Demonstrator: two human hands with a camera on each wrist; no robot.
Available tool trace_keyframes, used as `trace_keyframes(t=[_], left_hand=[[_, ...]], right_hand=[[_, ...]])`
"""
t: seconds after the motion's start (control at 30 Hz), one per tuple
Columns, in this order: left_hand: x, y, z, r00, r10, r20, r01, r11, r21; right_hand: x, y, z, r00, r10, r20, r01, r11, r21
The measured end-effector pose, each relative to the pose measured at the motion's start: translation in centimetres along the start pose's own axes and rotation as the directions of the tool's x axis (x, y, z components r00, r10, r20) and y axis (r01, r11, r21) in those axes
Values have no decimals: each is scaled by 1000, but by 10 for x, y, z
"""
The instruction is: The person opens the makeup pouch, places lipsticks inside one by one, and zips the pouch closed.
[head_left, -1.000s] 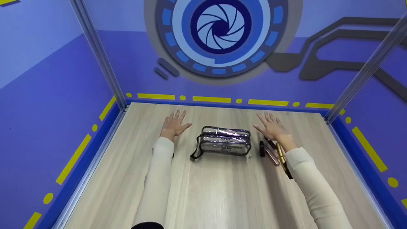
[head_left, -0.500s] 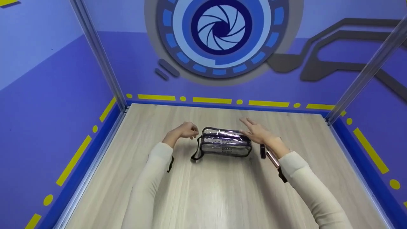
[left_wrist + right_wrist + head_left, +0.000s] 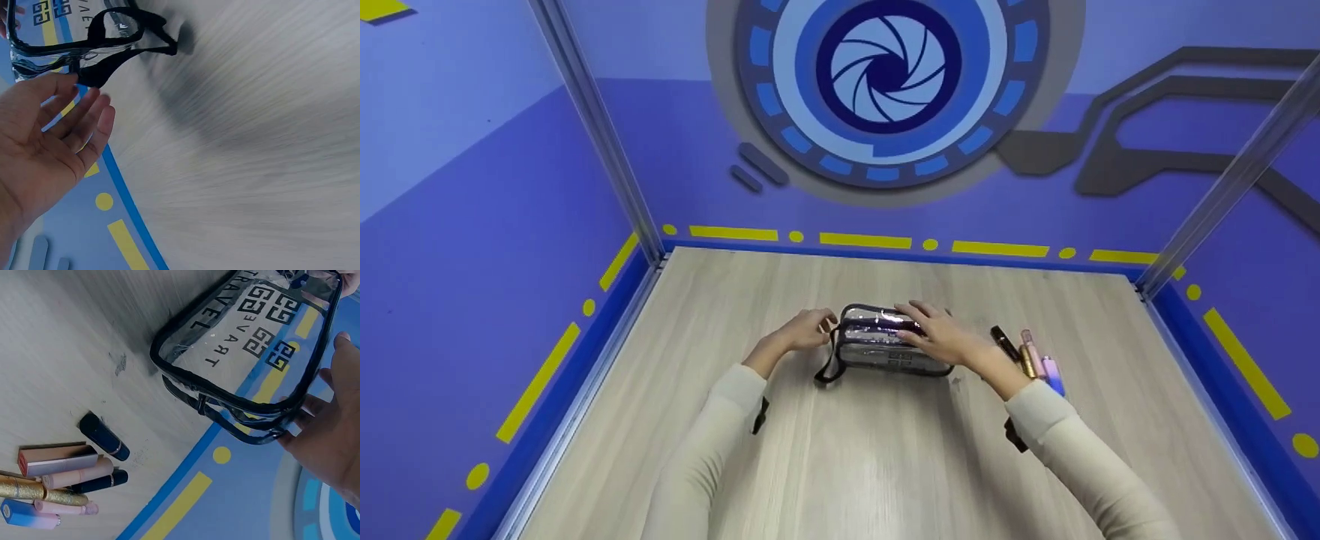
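Observation:
A clear cosmetic bag [image 3: 877,352] with black trim stands on the wooden table, its printed side facing the person. A black strap loop [image 3: 112,64] hangs from its left end. My left hand [image 3: 808,330] is at that end, with thumb and index finger pinching where the strap joins the bag in the left wrist view. My right hand [image 3: 941,337] lies over the bag's right top, its fingers extended across it. In the right wrist view, the right-hand fingers [image 3: 312,405] touch the black-edged upper rim, partly hidden behind the bag.
Several cosmetic tubes lie right of the bag: a black tube [image 3: 1003,341], a gold tube [image 3: 1027,361], a pink tube [image 3: 1031,352] and a blue-pink box [image 3: 1051,375]. Blue printed panels [image 3: 780,112] enclose the table's back and sides.
Both hands were spread apart on either side of the bag. They have moved inward: the left to the strap end, the right onto the bag's top. The bag stays in place.

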State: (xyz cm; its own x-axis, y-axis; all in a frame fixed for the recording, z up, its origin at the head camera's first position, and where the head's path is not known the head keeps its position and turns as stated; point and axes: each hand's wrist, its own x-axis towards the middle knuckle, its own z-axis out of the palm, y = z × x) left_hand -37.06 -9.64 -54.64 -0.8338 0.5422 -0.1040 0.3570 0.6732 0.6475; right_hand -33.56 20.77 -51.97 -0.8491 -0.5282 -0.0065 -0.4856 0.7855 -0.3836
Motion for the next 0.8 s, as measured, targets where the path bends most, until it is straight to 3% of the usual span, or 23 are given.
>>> trace_keyframes(t=[0.13, 0.3, 0.43, 0.57, 0.8], left_hand=[[-2, -9, 10, 999, 43, 21, -42, 997, -57], [0, -17, 23, 998, 56, 33, -51, 990, -133], [2, -19, 34, 996, 84, -27, -87, 985, -148], [5, -23, 44, 988, 107, -111, -119, 987, -111], [8, -27, 54, 980, 108, -166, -119, 991, -62]], right_hand=[[2, 5, 11, 998, -34, -51, 34, 999, -4], [3, 9, 19, 992, -49, -120, 45, 998, -36], [1, 9, 22, 987, -55, -150, 45, 997, -68], [0, 9, 22, 988, -53, -148, 44, 997, -62], [-3, 16, 24, 984, -93, -155, 80, 993, -88]])
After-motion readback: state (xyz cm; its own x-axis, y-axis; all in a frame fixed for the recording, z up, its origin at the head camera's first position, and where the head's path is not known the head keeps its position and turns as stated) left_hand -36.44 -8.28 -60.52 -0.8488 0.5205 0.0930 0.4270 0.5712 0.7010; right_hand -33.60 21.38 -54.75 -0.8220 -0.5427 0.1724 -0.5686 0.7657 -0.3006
